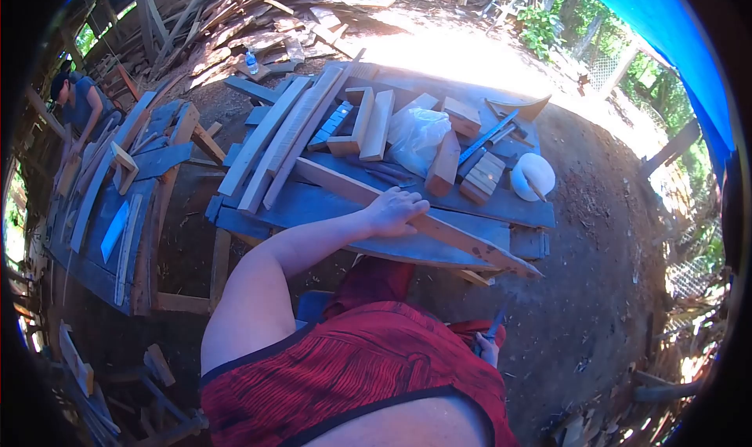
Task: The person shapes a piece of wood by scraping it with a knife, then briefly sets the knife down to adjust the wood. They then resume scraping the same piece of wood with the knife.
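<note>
My left hand (395,210) is closed over a long wooden board (337,182) that lies slantwise across the workbench (313,214). The board's right end (509,261) juts past the bench's front edge and comes to a slanted tip with dark marks. Low beside my right knee, my right hand (488,349) is closed around a tool with a narrow blade (497,322) pointing upward. My body partly hides that hand, and the tool's exact kind cannot be made out.
Planks (274,142), wood blocks (445,164), a clear plastic bag (419,138), a blue-bladed tool (489,135) and a white round container (533,176) lie on the bench. A second bench (102,251) stands left, near another person (82,106). Scrap wood (235,24) is piled behind.
</note>
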Action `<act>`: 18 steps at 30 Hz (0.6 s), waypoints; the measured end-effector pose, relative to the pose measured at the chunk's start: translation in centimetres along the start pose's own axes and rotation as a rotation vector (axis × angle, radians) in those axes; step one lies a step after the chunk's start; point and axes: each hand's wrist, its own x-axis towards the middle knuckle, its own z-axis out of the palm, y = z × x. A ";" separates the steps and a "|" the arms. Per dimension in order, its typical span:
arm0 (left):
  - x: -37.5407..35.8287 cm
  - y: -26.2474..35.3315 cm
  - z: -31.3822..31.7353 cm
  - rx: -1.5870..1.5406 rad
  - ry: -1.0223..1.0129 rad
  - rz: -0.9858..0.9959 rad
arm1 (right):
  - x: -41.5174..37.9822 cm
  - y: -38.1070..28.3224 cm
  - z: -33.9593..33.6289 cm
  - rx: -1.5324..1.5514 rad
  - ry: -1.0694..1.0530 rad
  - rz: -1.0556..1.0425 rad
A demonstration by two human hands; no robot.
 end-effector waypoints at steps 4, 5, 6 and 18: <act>1.6 1.6 -1.1 0.154 0.143 0.159 | -0.8 -0.6 0.2 0.078 -0.039 0.030; 2.2 1.7 -1.8 0.151 0.139 0.171 | -0.7 -0.7 0.3 0.087 -0.030 0.029; 2.8 1.5 -2.5 0.169 0.218 0.158 | -0.7 -0.6 0.3 0.087 -0.030 0.029; 4.8 0.9 -0.5 0.188 0.075 0.074 | -1.8 -0.8 0.4 0.077 0.062 0.010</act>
